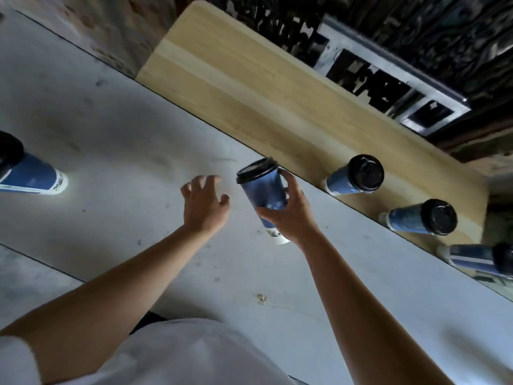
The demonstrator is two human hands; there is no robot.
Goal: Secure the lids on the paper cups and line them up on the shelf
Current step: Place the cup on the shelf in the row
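Right hand (291, 215): gripped the cup (263, 193), fingers and thumb curled round its blue wall.
Left hand (204, 201): hung just left of the cup, fingers spread and loosely bent, holding nothing.
Cup: tilted over the grey table (111, 120), just short of the shelf's front edge; I could not tell whether its base touched the table.
Lid (256, 169): black, seated on the cup's rim.
Shelf (249, 87): a pale wood board along the table's far side.
Row on the shelf: first cup (341, 182), second cup (405, 220) and third cup (469, 258) stood at its right end, all black-lidded.
Left cup (30, 176): lidded, on the table, well apart.
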